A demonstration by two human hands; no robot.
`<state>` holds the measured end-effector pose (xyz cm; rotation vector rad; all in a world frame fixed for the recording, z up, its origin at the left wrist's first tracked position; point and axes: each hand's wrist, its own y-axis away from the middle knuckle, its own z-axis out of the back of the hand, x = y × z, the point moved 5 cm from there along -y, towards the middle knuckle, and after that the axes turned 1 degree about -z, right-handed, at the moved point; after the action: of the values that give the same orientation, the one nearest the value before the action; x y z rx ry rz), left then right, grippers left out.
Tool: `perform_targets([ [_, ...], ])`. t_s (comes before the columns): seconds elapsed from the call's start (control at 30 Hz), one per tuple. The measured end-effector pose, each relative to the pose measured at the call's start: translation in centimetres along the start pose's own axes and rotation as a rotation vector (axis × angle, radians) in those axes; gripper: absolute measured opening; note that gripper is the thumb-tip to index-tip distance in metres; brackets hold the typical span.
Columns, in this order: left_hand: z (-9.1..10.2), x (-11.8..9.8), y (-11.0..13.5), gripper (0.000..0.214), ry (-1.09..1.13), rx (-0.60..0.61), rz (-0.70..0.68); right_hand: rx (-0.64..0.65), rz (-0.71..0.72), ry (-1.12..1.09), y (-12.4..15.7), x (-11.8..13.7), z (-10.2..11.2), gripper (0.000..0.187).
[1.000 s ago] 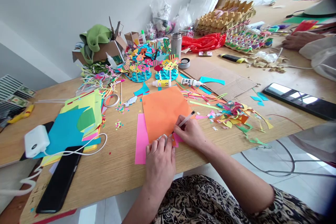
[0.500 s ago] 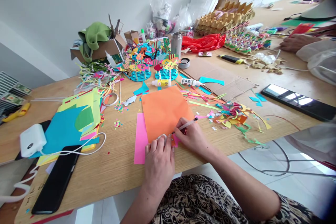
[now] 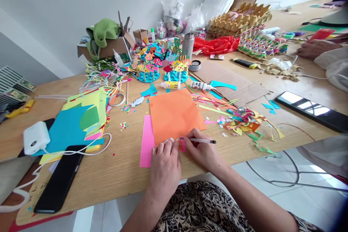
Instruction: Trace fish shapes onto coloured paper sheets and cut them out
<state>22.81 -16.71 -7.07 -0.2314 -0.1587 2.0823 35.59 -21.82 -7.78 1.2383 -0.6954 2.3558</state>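
Observation:
My right hand (image 3: 201,151) grips a pen (image 3: 202,140), its tip at the near edge of an orange paper sheet (image 3: 174,114). My left hand (image 3: 165,165) lies beside it with fingers curled down, pressing a small white piece (image 3: 169,140) against the orange sheet's near edge. A pink sheet (image 3: 146,141) lies under the orange one on the wooden table (image 3: 114,174). The pen points out to the right, nearly flat.
Coloured paper scraps (image 3: 244,121), glue bottles (image 3: 170,85), paper fish displays (image 3: 163,67), a paper stack (image 3: 81,119), a white charger (image 3: 36,137) and a black phone (image 3: 58,179) crowd the table. A tablet (image 3: 312,110) lies right. Another person's hand (image 3: 312,48) rests far right.
The pen has swung from pointing up and away to lying nearly flat, pointing right. My right hand shifted slightly toward me. My left hand stayed pressing on the paper.

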Motion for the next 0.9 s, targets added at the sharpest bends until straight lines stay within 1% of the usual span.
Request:
perform_targets([
  [0.2, 0.00, -0.05, -0.02, 0.036, 0.012, 0.017, 0.014, -0.006, 0.032, 0.015, 0.07, 0.20, -0.02, 0.016],
  [0.4, 0.02, -0.01, 0.07, 0.035, 0.005, 0.016, 0.014, 0.008, 0.018, -0.003, 0.13, 0.19, -0.06, 0.017],
  [0.57, 0.11, 0.01, 0.14, 0.034, 0.015, -0.003, 0.012, 0.053, -0.045, -0.032, -0.06, 0.03, -0.05, 0.018],
  [0.73, 0.27, 0.08, 0.10, 0.032, 0.030, -0.022, 0.014, 0.066, -0.120, -0.083, -0.41, -0.17, 0.06, 0.018],
  [0.9, 0.17, 0.16, 0.09, 0.032, 0.032, -0.028, 0.015, 0.072, -0.139, -0.097, -0.37, -0.19, 0.06, 0.018],
])
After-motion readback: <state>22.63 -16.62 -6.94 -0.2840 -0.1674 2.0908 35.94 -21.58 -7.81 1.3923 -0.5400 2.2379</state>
